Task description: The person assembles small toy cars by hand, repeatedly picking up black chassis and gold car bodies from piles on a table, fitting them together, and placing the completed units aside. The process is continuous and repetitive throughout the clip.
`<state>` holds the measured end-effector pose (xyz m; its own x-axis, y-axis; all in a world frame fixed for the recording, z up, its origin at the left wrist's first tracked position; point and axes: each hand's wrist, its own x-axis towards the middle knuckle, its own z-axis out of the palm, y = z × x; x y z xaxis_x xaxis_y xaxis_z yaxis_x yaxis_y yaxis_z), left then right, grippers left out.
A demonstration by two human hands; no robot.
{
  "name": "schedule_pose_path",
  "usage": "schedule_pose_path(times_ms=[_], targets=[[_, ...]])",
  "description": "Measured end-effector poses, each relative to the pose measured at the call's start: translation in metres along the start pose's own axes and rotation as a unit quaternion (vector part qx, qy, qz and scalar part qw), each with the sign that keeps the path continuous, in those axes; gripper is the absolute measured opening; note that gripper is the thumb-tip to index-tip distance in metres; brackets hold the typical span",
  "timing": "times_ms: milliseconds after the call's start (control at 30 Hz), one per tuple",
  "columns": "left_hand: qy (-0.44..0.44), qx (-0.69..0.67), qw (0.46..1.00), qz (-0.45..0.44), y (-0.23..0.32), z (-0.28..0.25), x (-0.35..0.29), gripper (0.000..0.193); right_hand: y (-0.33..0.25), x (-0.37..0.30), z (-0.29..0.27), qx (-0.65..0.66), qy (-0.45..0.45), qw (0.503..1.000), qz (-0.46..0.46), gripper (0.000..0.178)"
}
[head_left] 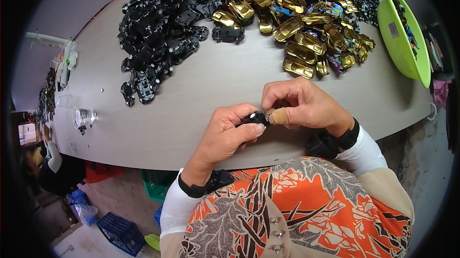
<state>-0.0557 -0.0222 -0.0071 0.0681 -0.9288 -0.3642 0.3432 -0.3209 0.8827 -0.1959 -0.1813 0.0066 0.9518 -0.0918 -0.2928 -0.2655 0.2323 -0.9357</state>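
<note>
Near the table's front edge, my left hand [221, 133] is closed around a small black toy car chassis [258, 118] with a whitish wheel showing. My right hand [309, 106] meets it from the right, thumb and forefinger pinched at the chassis's end. A tan tape wrap [279, 116] covers that thumb's tip. Whatever sits between the right fingertips is too small and hidden to name. Ahead to the left lies a heap of black toy car chassis [160, 23]. Gold toy car bodies [299, 52] are piled ahead to the right, with a lone black chassis [228, 34] between the heaps.
A lime-green basin [397, 42] with parts inside stands at the right. At the left are a clear plastic cup [84, 117] and some small loose bits. Another person [52, 162] sits at the table's far left. A blue crate [120, 233] rests on the floor.
</note>
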Motion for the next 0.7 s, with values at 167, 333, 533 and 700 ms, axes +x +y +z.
schedule_pose_path(times_ms=[167,333,533,700], targets=[[0.015,0.027,0.999,-0.034,0.001,0.004,-0.001,0.008,0.007,0.005,0.009,-0.198,0.046,0.968,-0.145,0.012],[0.034,0.085,0.996,0.004,-0.013,0.005,-0.004,0.008,0.019,0.006,0.018,-0.231,0.082,0.953,-0.179,0.011],[0.054,0.163,0.985,-0.010,-0.009,-0.006,-0.031,0.015,0.016,0.015,0.029,-0.174,-0.033,0.975,-0.137,0.012],[0.112,0.211,0.971,-0.010,0.000,-0.027,-0.099,0.015,-0.001,0.040,0.009,-0.354,0.056,0.893,-0.274,0.015]])
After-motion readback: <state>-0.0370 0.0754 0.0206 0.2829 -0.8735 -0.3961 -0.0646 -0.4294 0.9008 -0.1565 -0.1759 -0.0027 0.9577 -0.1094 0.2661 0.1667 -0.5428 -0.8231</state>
